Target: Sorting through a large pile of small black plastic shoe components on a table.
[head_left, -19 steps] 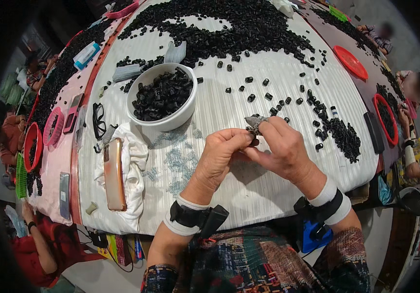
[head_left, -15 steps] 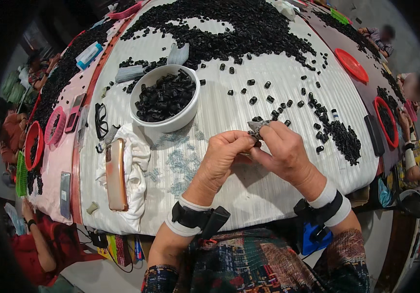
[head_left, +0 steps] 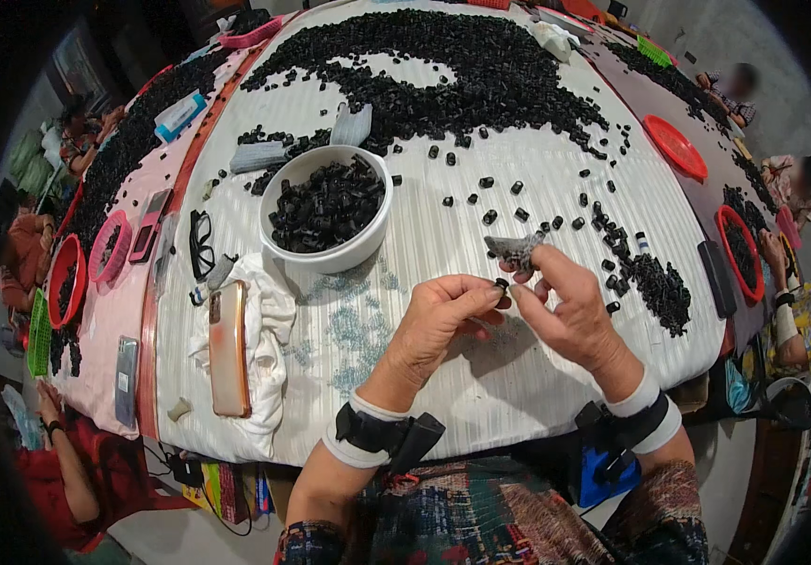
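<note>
My left hand [head_left: 443, 318] is closed in a pinch on a small black cylindrical part [head_left: 502, 283], its end showing between thumb and fingertips. Just right of it is my right hand [head_left: 570, 306], thumb and index finger apart. A grey fabric finger cover [head_left: 516, 250] sits over that index finger. The right thumb tip comes close to the black part; whether it touches I cannot tell. Beyond the hands, loose black parts [head_left: 490, 217] lie scattered. To the left stands a white bowl [head_left: 325, 259] filled with larger black parts [head_left: 325, 202].
A big heap of black parts [head_left: 462, 75] covers the far table, and a smaller pile [head_left: 660, 287] lies at right. Glasses [head_left: 201, 245], a phone [head_left: 228, 348] on white cloth [head_left: 274, 320] and grey fabric pieces [head_left: 257, 155] lie left. People work at both side tables.
My right hand has drawn back from the pinch, its thumb and index finger parting, and the black part in my left fingers now shows. The whole view has shifted slightly.
</note>
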### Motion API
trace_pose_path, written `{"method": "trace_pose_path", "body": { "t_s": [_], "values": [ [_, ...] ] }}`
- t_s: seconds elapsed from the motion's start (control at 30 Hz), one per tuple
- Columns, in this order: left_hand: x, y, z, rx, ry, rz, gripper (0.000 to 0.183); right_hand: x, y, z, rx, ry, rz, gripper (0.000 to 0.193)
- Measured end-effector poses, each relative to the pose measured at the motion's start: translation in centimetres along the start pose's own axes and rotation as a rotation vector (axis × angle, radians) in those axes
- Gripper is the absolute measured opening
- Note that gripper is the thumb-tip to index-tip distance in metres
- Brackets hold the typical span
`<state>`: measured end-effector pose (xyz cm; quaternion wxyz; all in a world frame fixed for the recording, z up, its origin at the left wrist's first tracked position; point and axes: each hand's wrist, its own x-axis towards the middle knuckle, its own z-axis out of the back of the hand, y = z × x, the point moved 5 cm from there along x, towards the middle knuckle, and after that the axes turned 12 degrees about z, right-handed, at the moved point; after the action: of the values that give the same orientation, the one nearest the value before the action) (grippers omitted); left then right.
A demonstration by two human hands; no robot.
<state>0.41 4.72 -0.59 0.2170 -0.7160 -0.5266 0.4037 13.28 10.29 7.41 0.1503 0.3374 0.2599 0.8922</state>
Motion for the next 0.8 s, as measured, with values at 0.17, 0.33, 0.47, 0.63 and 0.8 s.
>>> {"method": "trace_pose_path", "body": {
  "t_s": [0.17,0.33,0.47,0.63,0.8],
  "values": [
    [0.1,-0.2,-0.3,0.026,0.02,-0.014,0.02,0.0,-0.8,-0.2,0.167,-0.005,-0.097,0.02],
    [0.1,-0.2,-0.2,-0.045,0.071,-0.034,0.028,1.0,-0.4,0.1,0.33,-0.044,-0.191,0.02],
    [0.3,-0.2,0.1,-0.122,0.036,-0.027,0.029,3.0,0.1,0.4,0.317,-0.119,-0.167,0.012],
    [0.4,0.2,0.4,-0.107,-0.024,-0.009,0.028,7.4,0.8,-2.0,0.391,-0.09,-0.159,0.01],
    [0.1,0.2,0.2,-0.13,0.017,-0.048,0.027,12.3,1.3,-5.0,0.495,-0.01,-0.029,0.031]
  ]
}}
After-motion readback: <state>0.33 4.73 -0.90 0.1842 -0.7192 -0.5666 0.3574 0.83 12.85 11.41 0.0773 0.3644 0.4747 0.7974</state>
